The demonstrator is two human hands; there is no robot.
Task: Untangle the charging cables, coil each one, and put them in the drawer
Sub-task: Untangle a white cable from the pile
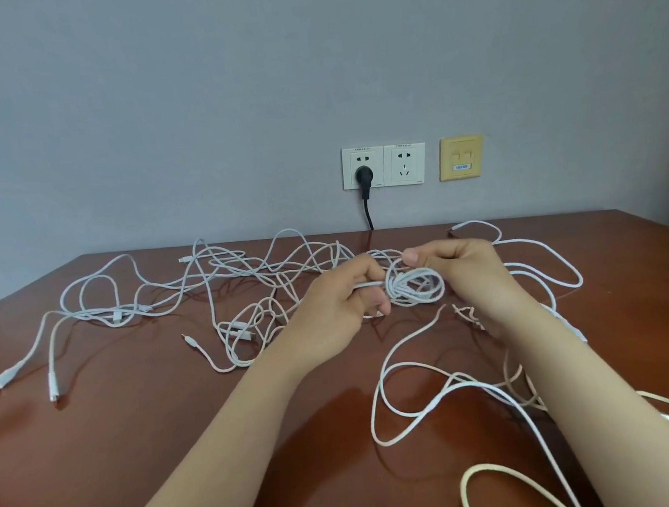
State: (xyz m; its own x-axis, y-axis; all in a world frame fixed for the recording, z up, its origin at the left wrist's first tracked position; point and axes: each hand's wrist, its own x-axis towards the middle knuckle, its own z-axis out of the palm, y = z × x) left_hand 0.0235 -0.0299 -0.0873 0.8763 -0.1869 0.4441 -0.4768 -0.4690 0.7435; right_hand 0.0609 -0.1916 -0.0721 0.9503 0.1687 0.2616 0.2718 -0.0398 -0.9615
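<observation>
White cable coil (413, 287) stands upright between both hands. Right hand (462, 271) pinches its top; left hand (348, 300) grips the strand (367, 285) entering horizontally from the left.

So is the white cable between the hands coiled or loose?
Coiled: the white cable forms stacked loops between left hand and right hand.
</observation>
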